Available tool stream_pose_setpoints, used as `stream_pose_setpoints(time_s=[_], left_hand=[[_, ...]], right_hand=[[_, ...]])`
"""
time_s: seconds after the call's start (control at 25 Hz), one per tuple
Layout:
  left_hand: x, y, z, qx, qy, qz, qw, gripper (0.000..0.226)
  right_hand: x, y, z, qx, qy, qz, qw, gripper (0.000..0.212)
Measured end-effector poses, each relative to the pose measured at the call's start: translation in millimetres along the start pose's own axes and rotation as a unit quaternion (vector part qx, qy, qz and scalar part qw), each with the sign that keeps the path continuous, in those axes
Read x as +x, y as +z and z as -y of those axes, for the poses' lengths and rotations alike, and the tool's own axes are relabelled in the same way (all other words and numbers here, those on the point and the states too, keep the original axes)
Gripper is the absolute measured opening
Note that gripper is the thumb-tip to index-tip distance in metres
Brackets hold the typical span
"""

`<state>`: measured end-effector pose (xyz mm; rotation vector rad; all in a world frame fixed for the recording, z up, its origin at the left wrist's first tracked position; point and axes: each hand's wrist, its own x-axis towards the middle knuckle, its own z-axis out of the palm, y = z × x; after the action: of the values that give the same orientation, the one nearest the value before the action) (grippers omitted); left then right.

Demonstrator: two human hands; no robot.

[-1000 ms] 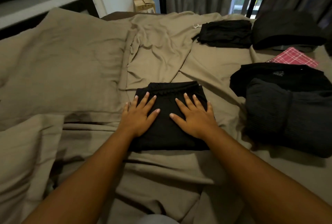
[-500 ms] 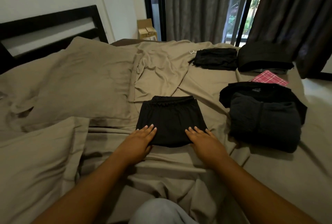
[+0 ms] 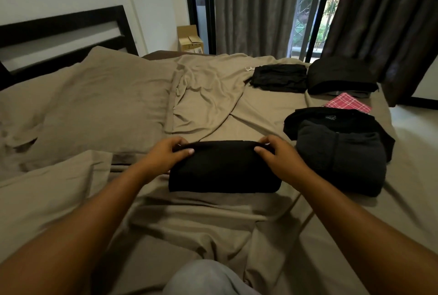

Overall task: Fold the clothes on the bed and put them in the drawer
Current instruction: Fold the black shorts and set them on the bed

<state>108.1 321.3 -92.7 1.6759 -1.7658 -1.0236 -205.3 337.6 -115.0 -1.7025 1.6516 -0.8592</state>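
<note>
Your left hand [image 3: 166,155] and right hand [image 3: 277,156] each grip the far edge of a black garment [image 3: 222,172] near the middle of the bed [image 3: 260,116]. Each thumb is on top and the fingers curl over the fold, one hand at each end. The garment lies as a thick folded rectangle on the tan sheet, its near edge flat on the bed. Both forearms reach in from the bed's near edge, and a grey-clad knee [image 3: 203,279] shows at the bottom.

Just beside the garment, toward the bed's right edge, sits a pile [image 3: 339,159] of folded dark clothes, a charcoal piece on top of a black one that spreads out behind it. Beyond the pile lies a pink plaid cloth [image 3: 347,105], between the pile and a black bundle [image 3: 341,76] at the far right corner. Just left of the bundle, along the far edge, rests a second black folded piece [image 3: 279,78].

Two tan pillows [image 3: 99,105] fill the bed's left side below a dark headboard [image 3: 61,27]. A rumpled tan blanket [image 3: 208,91] lies toward the far edge. Past that edge stands a cardboard box [image 3: 190,39], beside grey curtains [image 3: 256,5] at a window.
</note>
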Motion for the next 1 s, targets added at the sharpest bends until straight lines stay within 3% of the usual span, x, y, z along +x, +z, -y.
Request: stream_pose_setpoints(time_s=[0.08, 0.2, 0.32, 0.4, 0.52, 0.76, 0.84, 1.0], left_hand=[[26, 16, 10, 0.093, -0.019, -0.131, 0.987, 0.018], [38, 47, 10, 0.311, 0.059, -0.198, 0.928, 0.046], [36, 84, 17, 0.374, 0.134, -0.089, 0.913, 0.065], [35, 100, 41, 0.373, 0.096, -0.036, 0.922, 0.074], [38, 105, 62, 0.363, 0.072, -0.055, 0.927, 0.072], [20, 103, 29, 0.394, -0.052, 0.007, 0.917, 0.076], [2, 101, 14, 0.434, -0.048, 0.005, 0.900, 0.081], [-36, 108, -19, 0.486, 0.074, -0.045, 0.870, 0.081]], right_hand=[[16, 13, -7, -0.041, 0.052, -0.064, 0.996, 0.032], [24, 39, -12, -0.251, -0.054, -0.104, 0.961, 0.052], [20, 74, -21, -0.327, -0.136, 0.014, 0.935, 0.065], [15, 88, -41, -0.330, -0.103, 0.050, 0.937, 0.074], [14, 88, -59, -0.319, -0.057, 0.040, 0.945, 0.084], [0, 71, -31, -0.366, 0.045, 0.144, 0.918, 0.088], [-21, 56, -22, -0.396, 0.039, 0.131, 0.908, 0.085], [-75, 18, -17, -0.401, 0.004, 0.029, 0.916, 0.080]])
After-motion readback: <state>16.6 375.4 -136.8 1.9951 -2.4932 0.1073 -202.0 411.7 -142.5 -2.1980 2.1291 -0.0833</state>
